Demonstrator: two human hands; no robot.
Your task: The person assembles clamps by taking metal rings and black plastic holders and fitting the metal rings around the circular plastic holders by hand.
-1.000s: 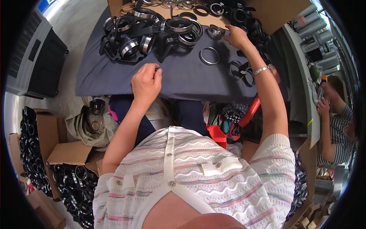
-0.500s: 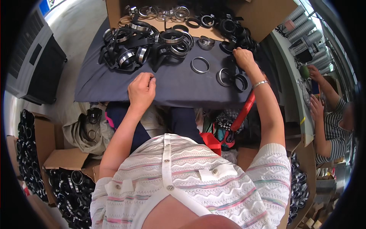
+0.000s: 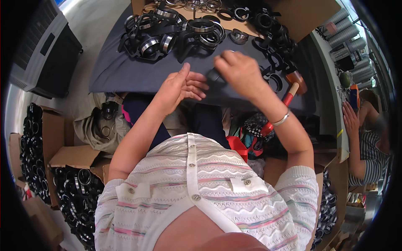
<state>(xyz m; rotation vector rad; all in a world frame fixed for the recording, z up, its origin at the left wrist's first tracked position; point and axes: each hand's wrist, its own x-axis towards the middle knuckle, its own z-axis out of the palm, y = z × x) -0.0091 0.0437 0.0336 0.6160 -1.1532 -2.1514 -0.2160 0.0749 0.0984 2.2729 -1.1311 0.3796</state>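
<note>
Head view: far left on the worktop [image 3: 113,73], heaped black parts [image 3: 167,37] look already ringed; nearer, left hand [image 3: 178,88] looks empty, thumb apart from fingers. Right hand [image 3: 239,72] blurred, fingers curled together, can't tell if gripping; loose ring [image 3: 280,85] to its right, apparently unfitted.

This looks like a workshop: black and silver rings [image 3: 201,29] lie heaped on a cloth-covered bench [image 3: 125,79], a red-handled tool [image 3: 287,99] at its right. Cardboard boxes [image 3: 75,157] of similar parts stand near left; at right, a co-worker [image 3: 369,146] is beside a pale counter [image 3: 330,79], grey cylinders [image 3: 346,32] stacked farther off.
</note>
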